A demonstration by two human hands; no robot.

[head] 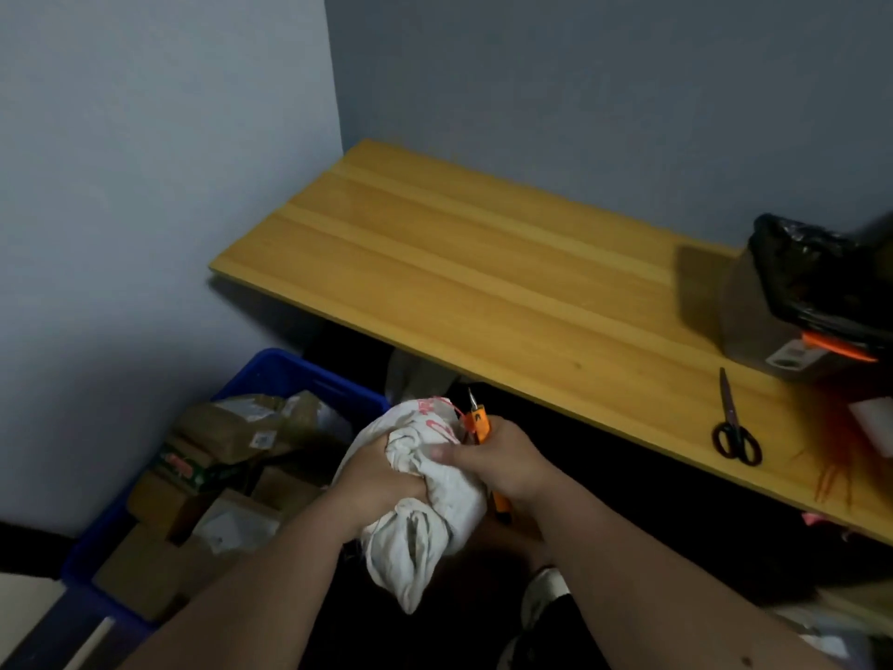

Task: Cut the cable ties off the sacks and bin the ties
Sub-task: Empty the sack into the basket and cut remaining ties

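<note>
2 hands (386, 469), 1 sack (425, 500), 1 orange cutter (478, 423), 1 pair of scissors (734, 427), 1 blue crate (290, 374), 1 bin (802, 292).

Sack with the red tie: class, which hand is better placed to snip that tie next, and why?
The right hand. It already holds the orange cutter, blade beside the red tie at the sack's neck. The left hand grips the bunched cloth, steadying it.
</note>
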